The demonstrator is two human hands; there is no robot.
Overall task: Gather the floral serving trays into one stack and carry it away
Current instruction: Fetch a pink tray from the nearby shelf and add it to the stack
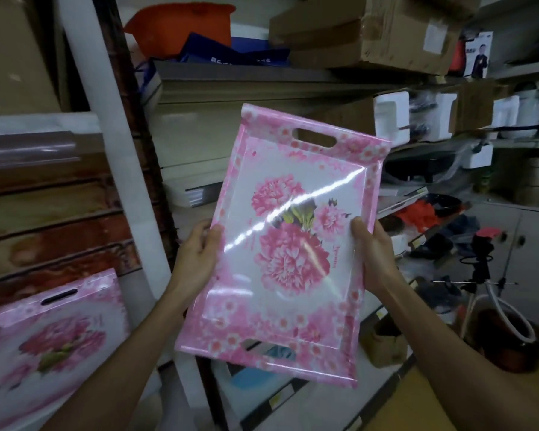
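A pink floral serving tray [280, 244] with cut-out handles at both ends is held up in front of me, its face toward the camera, one handle up. My left hand [196, 256] grips its left long edge and my right hand [375, 253] grips its right long edge, thumbs on the face. A second tray [50, 343] with the same pink flower print lies at the lower left, tilted, partly cut off by the frame edge.
A white post [112, 144] stands just left of the held tray. Shelves behind hold cardboard boxes [371, 32], an orange item [184, 23] and blue bags. At right, cluttered shelves, a stand [479, 265] and a brown pot [507, 340] with a hose.
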